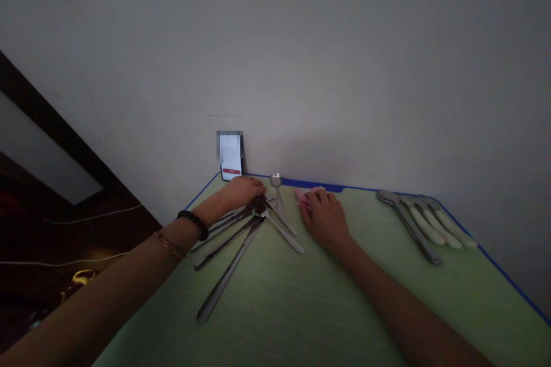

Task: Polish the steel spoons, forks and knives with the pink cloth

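Note:
My left hand [243,192] reaches over the heap of metal cutlery, its fingers bent down and closed at the heap's far side. What the fingertips hold, if anything, is hidden behind the hand. Several long-handled pieces fan out beneath it, among them a table knife [230,272] pointing toward me. A spoon [282,234] lies with its handle to the right, and a small round-bowled spoon [276,180] rests behind it. To the right, my right hand [325,219] is closed on a crumpled pink cloth [302,195] against the table top.
A phone [231,156] with a lit screen leans on the wall. On the right of the green table [275,321] lie a group of metal cutlery [413,226] and several pale-handled utensils [430,226]. A blue edge [314,184] runs along the back; cables [94,221] hang at left.

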The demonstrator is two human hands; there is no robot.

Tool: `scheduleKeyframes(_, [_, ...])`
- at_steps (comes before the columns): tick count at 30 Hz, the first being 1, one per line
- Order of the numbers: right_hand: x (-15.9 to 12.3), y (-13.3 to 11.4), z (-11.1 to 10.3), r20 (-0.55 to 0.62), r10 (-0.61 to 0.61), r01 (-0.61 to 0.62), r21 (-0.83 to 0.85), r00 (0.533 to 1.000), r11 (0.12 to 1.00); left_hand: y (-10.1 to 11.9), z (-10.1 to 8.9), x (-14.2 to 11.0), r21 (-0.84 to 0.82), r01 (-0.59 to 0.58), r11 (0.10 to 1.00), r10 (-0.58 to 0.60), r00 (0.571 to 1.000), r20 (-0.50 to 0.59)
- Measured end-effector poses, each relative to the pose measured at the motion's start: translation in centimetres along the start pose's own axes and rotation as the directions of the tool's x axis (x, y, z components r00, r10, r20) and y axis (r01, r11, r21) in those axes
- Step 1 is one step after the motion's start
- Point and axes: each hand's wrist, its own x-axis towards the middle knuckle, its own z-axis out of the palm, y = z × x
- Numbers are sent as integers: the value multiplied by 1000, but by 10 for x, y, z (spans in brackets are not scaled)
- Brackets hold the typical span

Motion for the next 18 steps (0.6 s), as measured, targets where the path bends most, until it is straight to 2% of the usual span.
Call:
scheduleKeyframes(6, [-2,14,2,-69,70,-54,202,995,978,3,-8,-5,3,-29,1000,29,999,20])
scheduleKeyframes(10, [-6,14,1,-43,75,-66,184,996,981,1,-11,-14,22,-54,998,52,996,66])
scheduleKeyframes(14, [-27,8,-9,-10,47,-44,186,999,982,0,-12,-23,5,-85,996,84,990,115])
scheduleKeyframes(18, [-57,-3,-24,-10,7,-5,186,1000,982,1,-10,-24,-25,-74,997,76,992,105])
